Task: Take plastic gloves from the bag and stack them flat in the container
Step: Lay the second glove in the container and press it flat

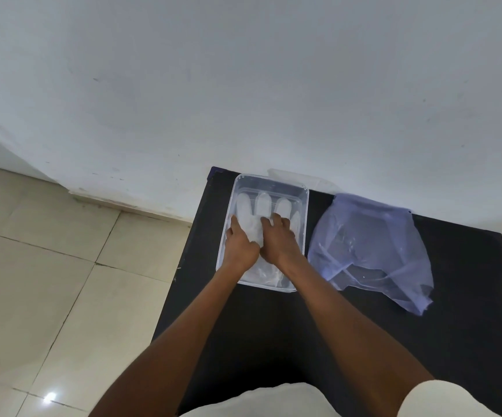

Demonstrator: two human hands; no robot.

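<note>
Both hands, left hand (239, 243) and right hand (277, 236), press flat, fingers spread, on translucent plastic gloves (263, 203) inside a clear rectangular plastic container (304, 224). A crumpled bluish plastic bag (370, 248) lies just beside it on the black worktop (274, 320).

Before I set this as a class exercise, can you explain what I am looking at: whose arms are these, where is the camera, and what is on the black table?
There is one picture, from a camera worn on a person's head, looking forward and down, so the arms reach in from the bottom edge. There is no machine, only bare hands. On the black table stands a clear plastic container. Inside it lies a see-through plastic glove, its fingers pointing away from the person. The left hand and right hand both press down on the glove, flattening it. To the right of the container, apart from it, lies a crumpled bluish plastic bag. Neither hand touches it.
</note>
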